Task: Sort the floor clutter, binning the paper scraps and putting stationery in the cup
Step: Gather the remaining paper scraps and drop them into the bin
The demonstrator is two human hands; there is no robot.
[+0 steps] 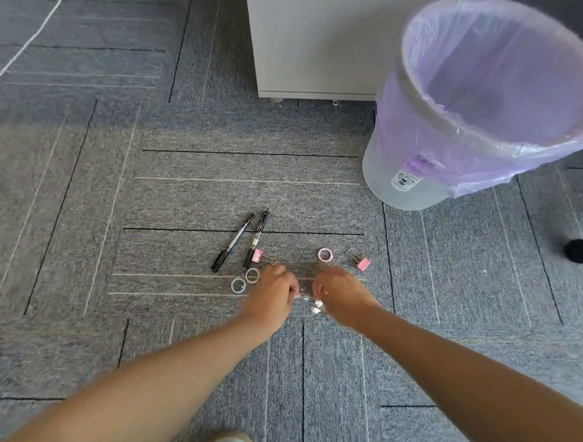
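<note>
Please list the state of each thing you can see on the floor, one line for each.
bin: upright, lined, looks empty
two pens: lying side by side
left clip: lying on a pen
right clip: lying alone
tape rings: flat
paper scraps: loose on carpet
hands: gathering scraps

Lilac-lined bin point(411, 183), pink clips point(363, 264)

Even, bright daylight-like lighting, no hard shadows. Carpet point(216, 190) in the upper left reads darker and bluer, mid-floor band lighter and warmer. Soft sheen on the bin liner point(497, 91), no blown highlights. Motion blur on both the left hand point(271, 292) and the right hand point(340, 292), edges smeared; paper scraps point(314, 304) between them are mushy. Wide-angle distortion: carpet lines bow near edges, bin leans outward. Corners soft.
</note>
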